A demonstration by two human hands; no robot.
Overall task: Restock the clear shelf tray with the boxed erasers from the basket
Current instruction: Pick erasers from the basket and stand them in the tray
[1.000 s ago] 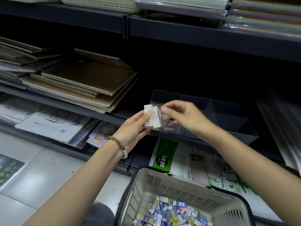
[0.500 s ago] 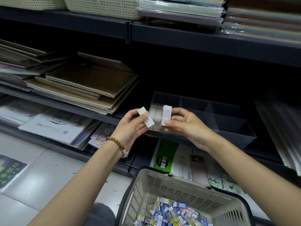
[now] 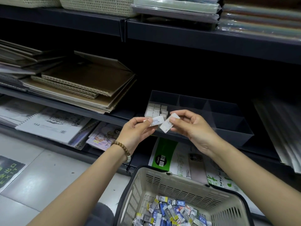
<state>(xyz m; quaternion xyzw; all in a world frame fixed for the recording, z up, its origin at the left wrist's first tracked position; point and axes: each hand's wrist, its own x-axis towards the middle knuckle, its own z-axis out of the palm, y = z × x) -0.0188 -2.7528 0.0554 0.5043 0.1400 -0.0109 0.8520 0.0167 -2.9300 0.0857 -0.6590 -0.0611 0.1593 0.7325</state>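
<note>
Left grip (image 3: 136, 132) pinches one boxed eraser (image 3: 157, 121), right grip (image 3: 193, 128) a second eraser (image 3: 167, 127); we fear fingertip slips short of tray (image 3: 228, 136).

"20PCS" on green paper pack (image 3: 166, 148)

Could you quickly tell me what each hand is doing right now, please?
Left hand: closed, pinching a small white labelled eraser box.
Right hand: closed, pinching a second tilted white eraser box.
</note>
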